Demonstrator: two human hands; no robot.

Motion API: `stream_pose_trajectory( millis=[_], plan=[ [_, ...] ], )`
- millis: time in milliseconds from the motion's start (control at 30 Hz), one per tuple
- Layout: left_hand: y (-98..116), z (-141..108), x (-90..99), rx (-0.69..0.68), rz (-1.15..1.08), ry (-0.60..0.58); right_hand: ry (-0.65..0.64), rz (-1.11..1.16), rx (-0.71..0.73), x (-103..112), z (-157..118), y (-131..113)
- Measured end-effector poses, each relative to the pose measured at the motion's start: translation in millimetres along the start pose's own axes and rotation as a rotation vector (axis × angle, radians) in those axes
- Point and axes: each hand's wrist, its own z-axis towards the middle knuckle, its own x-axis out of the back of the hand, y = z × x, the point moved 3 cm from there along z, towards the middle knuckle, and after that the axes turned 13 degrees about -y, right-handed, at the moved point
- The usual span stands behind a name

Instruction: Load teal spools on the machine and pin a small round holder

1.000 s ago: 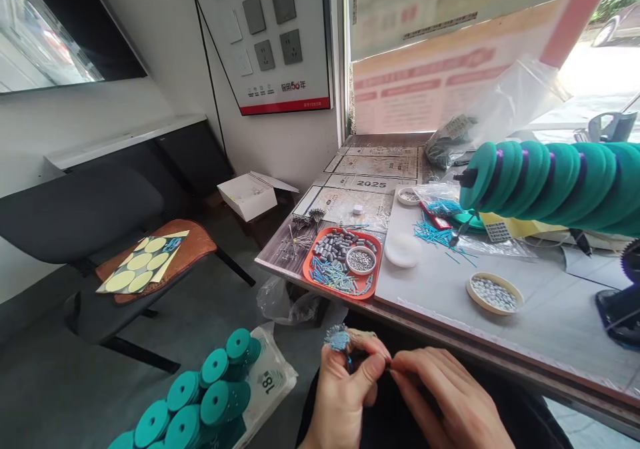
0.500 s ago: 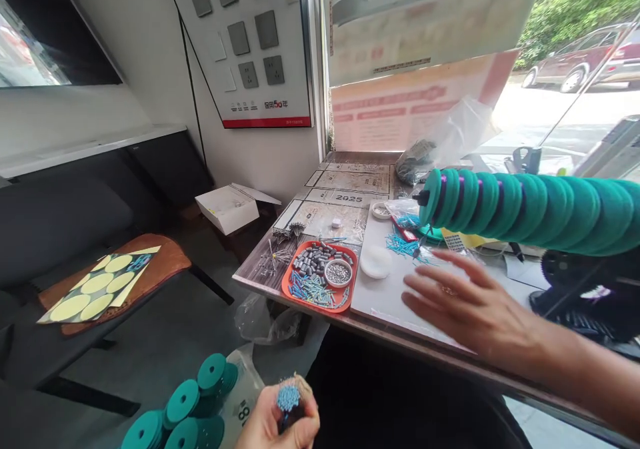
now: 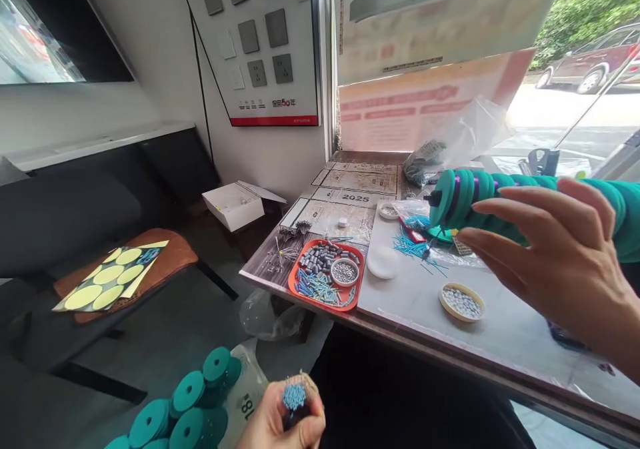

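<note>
The tight bundle of thin blue rods (image 3: 294,396) is sitting below the wood-grain table (image 3: 260,270), our left hand (image 3: 293,417) closing around it. Our right hand (image 3: 555,252) is spreading thumb and fingers before the teal disc roll (image 3: 449,199); contact is remaining unclear.

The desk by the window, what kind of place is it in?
Possibly a small craft workspace: there's an orange tray of small parts, a row of green discs, and more stacked discs below.
</note>
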Motion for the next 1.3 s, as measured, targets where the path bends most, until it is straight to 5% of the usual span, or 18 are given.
stream_pose_trajectory(
  millis=[100, 167, 233, 300, 367, 500, 633, 1000, 1300],
  plan=[
    [5, 1, -4.3, -0.051, -0.008, 0.065, -0.029, 0.024, -0.029, 2, 0, -21],
    [8, 4, -12.0, -0.092, -0.024, 0.13, -0.09, 0.141, -0.067, 0, -5, -57],
    [10, 10, -21.4, -0.124, -0.063, 0.221, -0.105, 0.5, -0.12, -4, -14, -103],
    [10, 16, -29.0, -0.143, -0.129, 0.329, -0.26, 0.899, -0.025, -14, -23, -149],
    [7, 25, -34.3, -0.105, -0.234, 0.361, -0.374, 1.21, -0.176, -25, -32, -172],
    [1, 40, -39.4, -0.03, -0.464, 0.271, -0.542, 1.376, -0.441, -38, -45, -172],
    [0, 47, -45.2, -0.033, -0.628, 0.246, -0.426, 1.279, -0.504, -33, -54, -160],
    [-11, 41, -56.8, 0.097, -0.565, 0.292, -0.311, 1.153, -0.449, -22, -54, -164],
    [-25, 48, -58.4, -0.004, -0.592, 0.157, -0.307, 1.151, -0.499, -24, -58, -174]
  ],
)
